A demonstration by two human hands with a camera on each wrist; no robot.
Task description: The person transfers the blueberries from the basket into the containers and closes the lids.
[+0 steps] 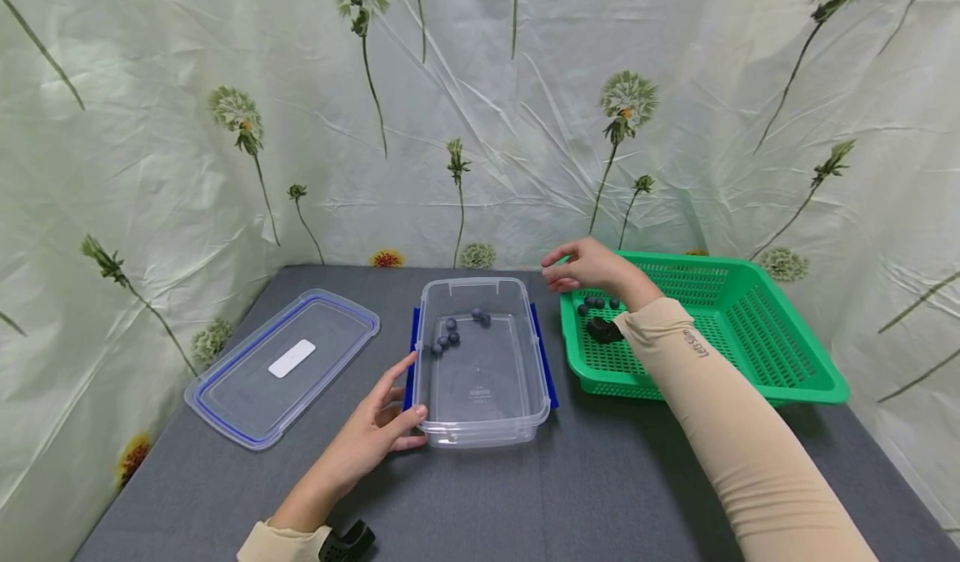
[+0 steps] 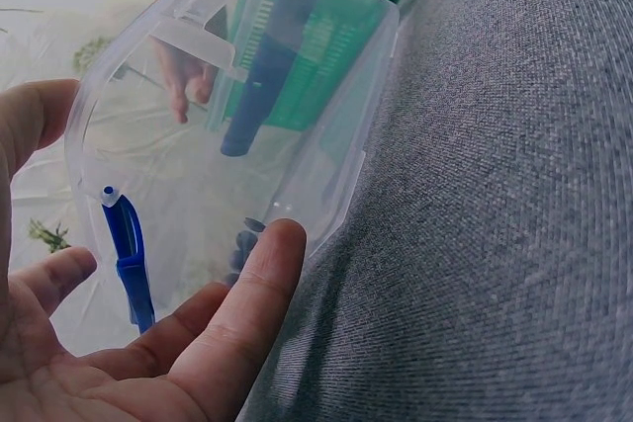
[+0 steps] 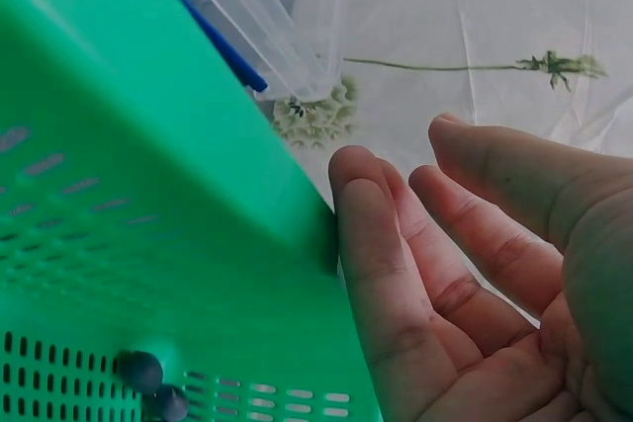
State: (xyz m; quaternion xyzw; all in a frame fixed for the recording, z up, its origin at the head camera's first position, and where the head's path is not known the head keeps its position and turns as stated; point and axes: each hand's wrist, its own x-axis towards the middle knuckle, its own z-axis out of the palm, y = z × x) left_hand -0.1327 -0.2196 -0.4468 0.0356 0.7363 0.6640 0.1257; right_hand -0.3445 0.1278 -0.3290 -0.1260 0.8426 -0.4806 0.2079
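Note:
A clear plastic food container (image 1: 480, 378) with blue side clips stands mid-table, several blueberries (image 1: 452, 337) on its floor. My left hand (image 1: 378, 416) rests against its left side, fingers spread and thumb at the near corner. In the left wrist view, fingertips (image 2: 277, 254) lie along the container's outer wall. To the right is a green plastic basket (image 1: 810, 378) holding several blueberries (image 1: 592, 303) at its left end. Over that end's back corner hovers my right hand (image 1: 588, 263), its fingers loosely bent. The right wrist view shows nothing between thumb and fingers.
A clear lid (image 1: 251, 412) with a blue seal and a white label lies to the left of the container. Grey cloth (image 1: 600, 495) covers the table. Behind it hangs a pale curtain (image 1: 480, 95) printed with flowers.

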